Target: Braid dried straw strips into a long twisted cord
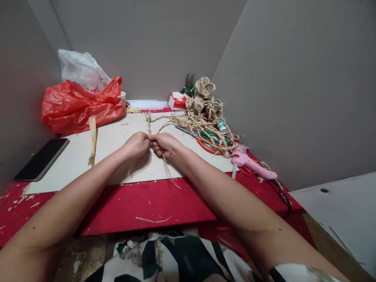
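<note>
A braided straw cord [149,124] runs down the middle of the white board to where my two hands meet. My left hand [137,144] is closed on the cord's near end. Touching it from the other side, my right hand [164,144] is also closed, pinching the strands at the same spot. A loose straw strand [169,171] hangs below my right hand towards the board's front edge. The fingertips hide the exact point of the braid. A small bundle of flat straw [92,137] lies to the left of my left forearm.
The white board [73,156] lies on a red-covered table [123,203]. A red plastic bag [79,105] and a black phone [42,158] are at left. At right are a heap of braided rope [202,113], orange-handled scissors [207,147], a tissue pack [176,102] and a pink glue gun [252,164].
</note>
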A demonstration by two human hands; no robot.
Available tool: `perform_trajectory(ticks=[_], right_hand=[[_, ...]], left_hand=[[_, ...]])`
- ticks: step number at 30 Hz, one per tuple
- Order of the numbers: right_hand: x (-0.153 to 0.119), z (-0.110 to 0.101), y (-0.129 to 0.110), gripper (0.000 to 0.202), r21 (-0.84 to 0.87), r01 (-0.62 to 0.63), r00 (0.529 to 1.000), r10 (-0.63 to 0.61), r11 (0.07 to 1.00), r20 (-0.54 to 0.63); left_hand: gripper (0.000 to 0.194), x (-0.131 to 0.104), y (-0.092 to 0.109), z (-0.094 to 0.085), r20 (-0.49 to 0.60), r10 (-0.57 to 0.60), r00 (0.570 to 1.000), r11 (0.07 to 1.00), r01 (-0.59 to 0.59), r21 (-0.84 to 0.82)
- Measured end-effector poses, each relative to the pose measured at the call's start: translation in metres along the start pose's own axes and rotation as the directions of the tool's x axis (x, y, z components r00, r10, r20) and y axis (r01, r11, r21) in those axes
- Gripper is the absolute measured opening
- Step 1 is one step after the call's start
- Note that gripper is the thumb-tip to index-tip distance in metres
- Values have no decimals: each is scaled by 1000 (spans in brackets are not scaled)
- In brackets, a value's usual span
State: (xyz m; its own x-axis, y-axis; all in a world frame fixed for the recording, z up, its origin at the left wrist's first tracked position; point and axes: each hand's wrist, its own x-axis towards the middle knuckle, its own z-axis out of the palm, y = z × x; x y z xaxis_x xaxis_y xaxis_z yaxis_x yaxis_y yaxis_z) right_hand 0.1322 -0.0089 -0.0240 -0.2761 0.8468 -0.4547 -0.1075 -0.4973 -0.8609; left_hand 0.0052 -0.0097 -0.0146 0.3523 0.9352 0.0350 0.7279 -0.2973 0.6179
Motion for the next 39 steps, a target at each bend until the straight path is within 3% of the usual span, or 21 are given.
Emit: perform_trajectory(ticks=[6,12,14,17,19,20,23,25,28,30,33,39], right_hand=[[0,-1,-1,35,137,-51,990,33,989,136],[3,-1,2,33,125,-14,997,5,992,73],[3,-3,1,32,103,-21,997,13,994,75],[4,-11,-4,30,89,-56,989,43,994,142],[4,-17,-8,29,80,-77,979,61,994,194],[3,-20,-10,27,72,-88,974,71,994,216],[1,-27,-15,21,46,-107,960,91,993,264],[2,-29,-16,20,39,-107,953,91,994,290],[5,-32,-15,20,12,-119,935,108,993,336],[7,-34,-14,20,-26,-127,923,128,992,363],[10,-38,-14,18,-80,-90,920,113,993,374],[6,-40,-15,7,-273,66,946,28,960,324]], left_hand=[[27,-7,5,11,-63,-2,998,996,7,86],[21,-9,8,21,-147,-9,989,1000,7,-13],[19,-11,12,18,-93,-55,994,989,41,-145],[15,-13,16,6,98,-107,989,921,136,-365],[11,-10,12,-5,153,-128,980,895,180,-408],[12,-7,8,-9,105,-144,984,897,175,-405],[11,3,-8,-14,-204,-174,963,901,72,-428],[9,9,-15,-8,-274,-186,943,841,8,-542],[4,10,-14,6,-53,-155,987,661,63,-748],[10,8,-10,12,112,-95,989,594,147,-791],[19,6,-4,12,213,-101,972,641,227,-733],[19,9,-4,6,101,-154,983,833,184,-522]])
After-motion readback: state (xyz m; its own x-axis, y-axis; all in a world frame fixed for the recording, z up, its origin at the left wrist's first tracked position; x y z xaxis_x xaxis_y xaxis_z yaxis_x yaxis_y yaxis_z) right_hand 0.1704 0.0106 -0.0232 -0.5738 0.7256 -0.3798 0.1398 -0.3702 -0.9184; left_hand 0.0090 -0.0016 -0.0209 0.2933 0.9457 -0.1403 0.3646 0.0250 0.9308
